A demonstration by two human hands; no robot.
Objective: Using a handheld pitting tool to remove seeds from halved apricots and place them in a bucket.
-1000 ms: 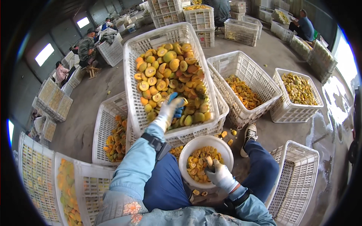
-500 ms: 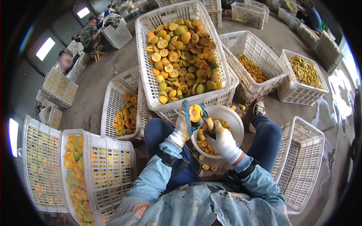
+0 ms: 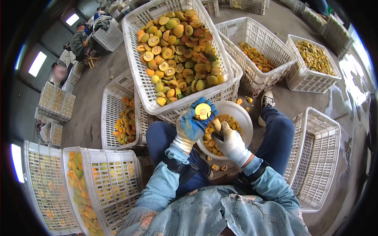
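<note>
While left grip (image 3: 193, 125) clasps fruit half (image 3: 202, 111), right grip (image 3: 230, 143) scoops.

A grey concrete floor (image 3: 90, 106) carries everything. The big crate of halved yellow fruit (image 3: 177, 51) rests on other white crates. Right of it stand two crates of orange pieces (image 3: 256, 55) (image 3: 315, 59). Left of it sits a low crate of peels (image 3: 122, 118). An empty crate (image 3: 315, 157) stands further right, nearer the person.
</note>
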